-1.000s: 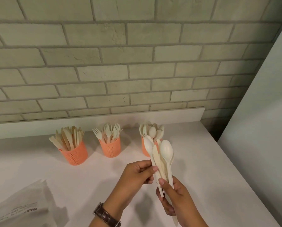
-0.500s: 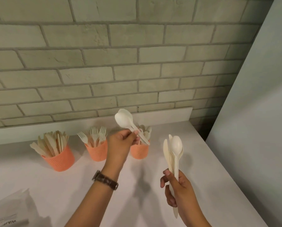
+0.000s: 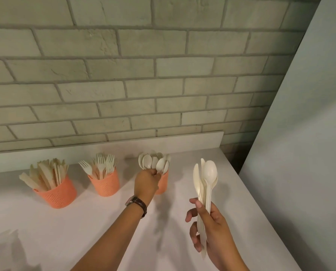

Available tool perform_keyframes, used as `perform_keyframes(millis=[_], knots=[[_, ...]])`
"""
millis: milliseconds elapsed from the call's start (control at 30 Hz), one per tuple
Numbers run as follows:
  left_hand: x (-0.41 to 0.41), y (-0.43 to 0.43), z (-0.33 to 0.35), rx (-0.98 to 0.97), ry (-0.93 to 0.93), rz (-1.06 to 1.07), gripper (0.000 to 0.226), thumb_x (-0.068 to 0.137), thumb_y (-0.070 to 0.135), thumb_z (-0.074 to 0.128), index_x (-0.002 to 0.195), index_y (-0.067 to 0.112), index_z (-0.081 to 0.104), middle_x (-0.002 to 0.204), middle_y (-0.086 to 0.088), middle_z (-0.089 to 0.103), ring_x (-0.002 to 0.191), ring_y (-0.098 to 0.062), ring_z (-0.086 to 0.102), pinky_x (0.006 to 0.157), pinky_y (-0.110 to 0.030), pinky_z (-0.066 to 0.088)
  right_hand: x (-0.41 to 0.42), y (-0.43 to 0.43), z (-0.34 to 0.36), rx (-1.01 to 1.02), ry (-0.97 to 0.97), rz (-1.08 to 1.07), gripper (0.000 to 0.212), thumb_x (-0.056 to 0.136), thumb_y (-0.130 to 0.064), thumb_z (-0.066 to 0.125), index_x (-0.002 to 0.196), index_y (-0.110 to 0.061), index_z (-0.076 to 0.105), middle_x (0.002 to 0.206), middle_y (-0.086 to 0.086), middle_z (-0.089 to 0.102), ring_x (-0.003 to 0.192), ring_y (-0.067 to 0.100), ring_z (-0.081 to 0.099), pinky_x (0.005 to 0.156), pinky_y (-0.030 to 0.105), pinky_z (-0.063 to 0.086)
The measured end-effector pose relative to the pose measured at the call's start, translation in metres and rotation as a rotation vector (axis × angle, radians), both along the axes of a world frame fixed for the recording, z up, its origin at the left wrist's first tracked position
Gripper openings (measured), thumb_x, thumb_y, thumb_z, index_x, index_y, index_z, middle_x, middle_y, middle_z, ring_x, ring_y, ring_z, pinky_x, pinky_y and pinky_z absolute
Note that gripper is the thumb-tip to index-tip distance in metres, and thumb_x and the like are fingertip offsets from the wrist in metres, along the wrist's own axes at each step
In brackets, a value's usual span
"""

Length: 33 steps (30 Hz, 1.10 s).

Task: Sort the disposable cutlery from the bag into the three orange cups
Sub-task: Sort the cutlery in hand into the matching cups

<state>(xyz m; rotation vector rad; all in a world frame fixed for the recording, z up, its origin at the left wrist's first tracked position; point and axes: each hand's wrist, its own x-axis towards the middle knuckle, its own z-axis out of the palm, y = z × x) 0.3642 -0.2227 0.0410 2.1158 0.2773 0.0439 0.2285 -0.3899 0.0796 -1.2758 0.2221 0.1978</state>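
A cream-white bundle of cutlery (image 3: 206, 178) is held upright above the desk (image 3: 46, 227) at the right. One spoon bowl is turned to the camera, with a knife blade and further pieces fanned behind it. Its long axis is kept nearly vertical, heads up and handles down. The right grip (image 3: 212, 229) is clamped round the handles, whose lower parts are hidden by the fingers, so the pieces cannot be counted. A single spoon (image 3: 160, 165) is pinched by its stem in the left grip (image 3: 146, 181), bowl up, at the rim of the spoon cup (image 3: 163, 182), among the spoons (image 3: 149, 162) stood there. Most of that orange cup is covered by the hand. To its left the fork cup (image 3: 105, 183) and the knife cup (image 3: 58, 194) are set in a row, apart from one another, their contents heads up. A watch (image 3: 137, 204) is worn on the left wrist. A pale bag (image 3: 1, 249) is cut off at the lower left corner and is hard to make out.
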Motion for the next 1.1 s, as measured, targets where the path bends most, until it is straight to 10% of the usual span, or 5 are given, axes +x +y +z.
perform_keyframes(millis=[167, 333, 600, 767, 1100], knots=[[-0.026, 0.006, 0.015, -0.144, -0.108, 0.085, 0.034, 0.086, 0.014, 0.062, 0.120, 0.013, 0.061, 0.094, 0.002, 0.065, 0.062, -0.020, 0.063, 0.047, -0.012, 0.047, 0.000, 0.002, 0.000, 0.079, 0.048, 0.067, 0.037, 0.096, -0.038, 0.040, 0.109, -0.010, 0.061, 0.056, 0.008, 0.046, 0.031, 0.011, 0.023, 0.038, 0.014, 0.017], [-0.089, 0.003, 0.044, -0.213, -0.302, 0.196, 0.018, 0.083, 0.023, 0.065, 0.100, 0.029, 0.063, 0.094, 0.015, 0.066, 0.062, -0.012, 0.060, 0.063, -0.037, 0.056, -0.001, 0.010, 0.003, 0.101, 0.059, 0.135, 0.033, 0.100, -0.031, 0.036, 0.112, -0.013, 0.061, 0.055, 0.006, 0.041, 0.034, 0.011, 0.023, 0.039, 0.014, 0.017], [-0.156, -0.020, 0.066, -0.184, -0.296, 0.090, 0.013, 0.069, 0.032, 0.077, 0.076, 0.038, 0.068, 0.080, 0.015, 0.062, 0.055, -0.006, 0.049, 0.056, -0.013, 0.043, -0.012, 0.042, -0.003, -0.438, -0.255, 0.248, 0.017, 0.099, -0.021, 0.039, 0.104, -0.033, 0.050, 0.054, -0.010, 0.050, 0.043, 0.004, 0.039, 0.044, 0.017, 0.032], [-0.166, -0.022, 0.065, -0.207, -0.247, 0.159, 0.016, 0.071, 0.027, 0.078, 0.070, 0.040, 0.068, 0.077, 0.021, 0.067, 0.057, -0.002, 0.052, 0.062, -0.008, 0.042, -0.018, 0.046, -0.008, -0.721, -0.402, 0.327, 0.025, 0.099, -0.018, 0.037, 0.119, -0.033, 0.042, 0.090, -0.029, 0.060, 0.086, -0.005, 0.061, 0.069, 0.011, 0.046], [-0.165, -0.019, 0.074, -0.424, -0.134, 0.121, 0.015, 0.077, 0.012, 0.072, 0.071, 0.026, 0.075, 0.059, 0.002, 0.069, 0.053, -0.008, 0.060, 0.065, -0.030, 0.057, -0.019, 0.040, -0.014, -0.783, -0.353, 0.394, 0.018, 0.093, -0.023, 0.051, 0.105, -0.025, 0.038, 0.070, -0.007, 0.055, 0.059, 0.009, 0.053, 0.054, 0.019, 0.040]])
